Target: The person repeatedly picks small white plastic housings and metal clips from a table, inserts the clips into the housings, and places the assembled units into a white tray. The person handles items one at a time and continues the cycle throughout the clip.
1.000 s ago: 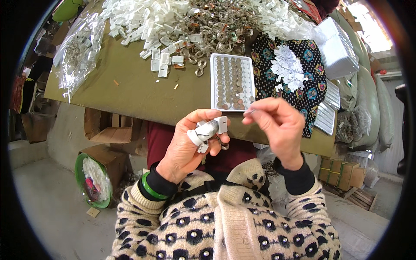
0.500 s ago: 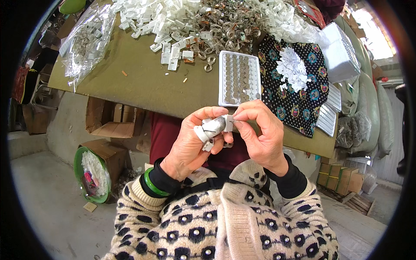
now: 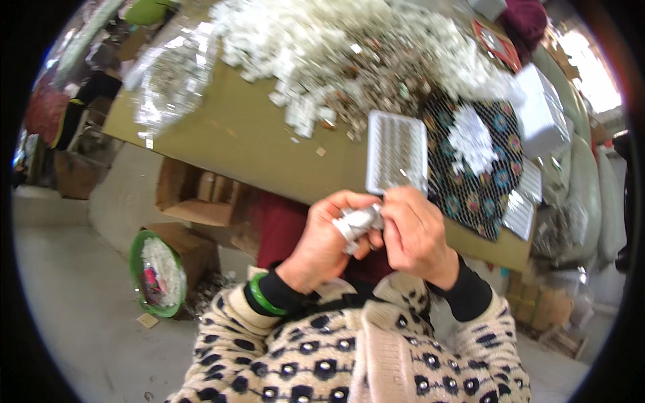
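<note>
My left hand is closed around small white plastic pieces, with a silvery-white wrapping about its thumb. Against it, my right hand is closed in a pinch at the same spot; blur and the fingers hide what it grips. Just beyond my hands, at the table edge, lies a white tray with rows of small round metallic discs. To its right, white slips are heaped on a black patterned cloth.
White plastic pieces and clear looped parts are piled across the table's far side. A clear bag lies at left, stacked white trays at right. On the floor are a green basket and cardboard boxes.
The whole view has shifted, with table and hands now lower and further right, and the picture is blurred. My hands remain together; the right fingers have curled in closer over the white piece.
</note>
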A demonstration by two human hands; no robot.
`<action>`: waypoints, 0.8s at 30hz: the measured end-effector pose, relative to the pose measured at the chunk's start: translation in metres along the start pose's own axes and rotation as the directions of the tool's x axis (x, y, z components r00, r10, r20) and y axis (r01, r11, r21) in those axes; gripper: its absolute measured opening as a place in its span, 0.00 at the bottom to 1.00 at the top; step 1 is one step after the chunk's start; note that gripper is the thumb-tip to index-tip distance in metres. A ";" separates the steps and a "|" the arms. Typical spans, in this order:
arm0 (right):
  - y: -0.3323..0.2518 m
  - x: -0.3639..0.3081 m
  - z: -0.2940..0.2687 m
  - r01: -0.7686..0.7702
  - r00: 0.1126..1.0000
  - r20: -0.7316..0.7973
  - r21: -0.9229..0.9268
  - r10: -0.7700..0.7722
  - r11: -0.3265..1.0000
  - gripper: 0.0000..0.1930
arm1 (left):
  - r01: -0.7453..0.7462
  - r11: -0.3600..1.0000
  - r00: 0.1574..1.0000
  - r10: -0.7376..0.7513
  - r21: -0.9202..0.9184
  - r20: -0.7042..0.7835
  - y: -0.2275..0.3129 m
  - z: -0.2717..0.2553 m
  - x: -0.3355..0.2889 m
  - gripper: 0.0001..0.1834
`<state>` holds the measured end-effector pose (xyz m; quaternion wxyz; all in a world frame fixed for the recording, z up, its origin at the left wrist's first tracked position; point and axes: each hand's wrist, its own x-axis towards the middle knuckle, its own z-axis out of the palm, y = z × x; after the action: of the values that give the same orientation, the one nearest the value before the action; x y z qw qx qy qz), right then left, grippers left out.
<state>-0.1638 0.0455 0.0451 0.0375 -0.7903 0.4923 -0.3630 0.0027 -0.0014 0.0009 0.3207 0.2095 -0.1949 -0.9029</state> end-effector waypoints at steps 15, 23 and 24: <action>0.006 0.036 -0.011 -0.248 0.968 0.038 0.296 0.248 0.923 0.08 | -0.751 0.227 0.497 0.813 0.620 0.303 0.220 -0.018 0.035 0.11; 0.029 0.053 -0.009 -0.197 0.980 0.046 0.148 0.193 0.969 0.08 | 0.174 -0.753 0.498 0.623 0.635 0.602 0.303 -0.063 0.061 0.22; 0.032 0.058 -0.007 -0.222 0.975 0.046 0.125 0.217 0.967 0.06 | 0.002 -0.715 0.478 0.615 0.699 0.627 0.286 -0.065 0.061 0.21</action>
<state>-0.1769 -0.0156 0.0681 0.1366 -0.7325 0.5514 -0.3752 0.1346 -0.2612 0.0697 0.4016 0.4059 -0.8192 0.0545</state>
